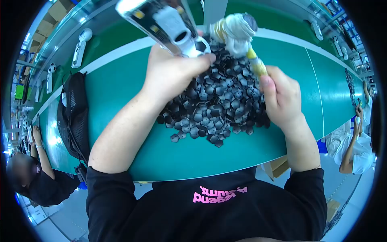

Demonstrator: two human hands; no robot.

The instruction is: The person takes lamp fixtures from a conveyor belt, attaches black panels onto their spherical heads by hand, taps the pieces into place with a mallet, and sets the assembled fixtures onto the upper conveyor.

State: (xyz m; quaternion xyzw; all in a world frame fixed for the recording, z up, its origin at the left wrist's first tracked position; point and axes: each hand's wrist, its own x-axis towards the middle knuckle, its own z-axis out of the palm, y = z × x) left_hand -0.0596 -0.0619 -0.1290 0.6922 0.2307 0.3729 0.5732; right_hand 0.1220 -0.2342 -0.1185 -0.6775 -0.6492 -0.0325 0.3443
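My left hand [171, 66] is closed around a white plastic housing [167, 24] with a dark face and a round opening, held up over the table. The thumb lies by the ring-shaped part at its lower end. My right hand [282, 94] grips the yellow handle of a mallet [238, 32] whose head is wrapped in white cloth and bands. The mallet head is raised just right of the housing, apart from it. Below both hands spreads a pile of small black pentagon-shaped pieces [217, 94].
The pile lies on a green table [193, 161]. A black mesh bag [74, 117] is on the left. Similar white devices [80, 48] rest on a green belt behind. Other people [38, 177] sit at the left and right, with more black pieces [350, 86] far right.
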